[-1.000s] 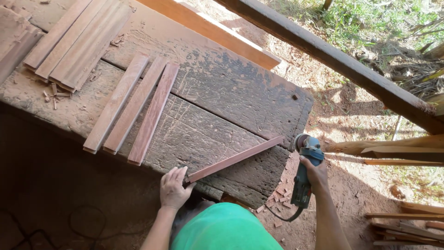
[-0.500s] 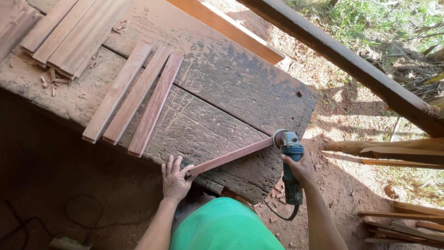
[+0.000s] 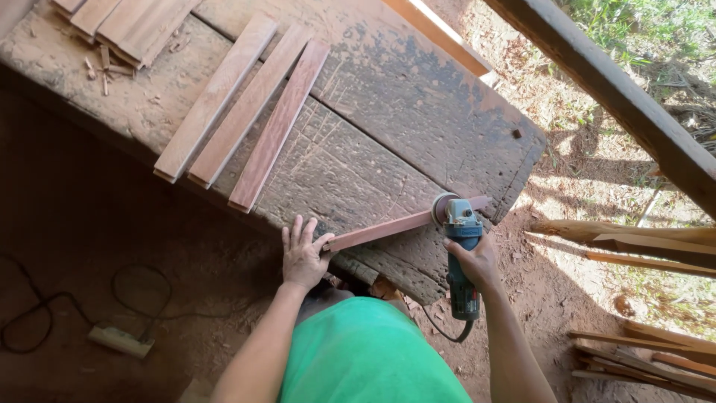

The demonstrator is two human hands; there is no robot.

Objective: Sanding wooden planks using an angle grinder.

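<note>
A narrow reddish wooden strip (image 3: 380, 230) lies on edge along the near side of a worn, dark wooden workbench (image 3: 403, 97). My left hand (image 3: 302, 255) presses on the strip's near end, fingers spread, pinning it to the bench. My right hand (image 3: 473, 261) grips a blue-grey angle grinder (image 3: 461, 246) by its body. The grinder's disc (image 3: 441, 207) rests against the strip close to its far end.
Three reddish planks (image 3: 246, 112) lie side by side on the bench, more planks (image 3: 123, 19) at the top left. A power strip with cable (image 3: 119, 339) lies on the dirt floor. Loose timber (image 3: 641, 246) lies at right, a beam (image 3: 634, 97) overhead.
My right hand has brought the grinder leftward along the strip, from beyond its far end onto the wood. My left hand has stayed on the near end.
</note>
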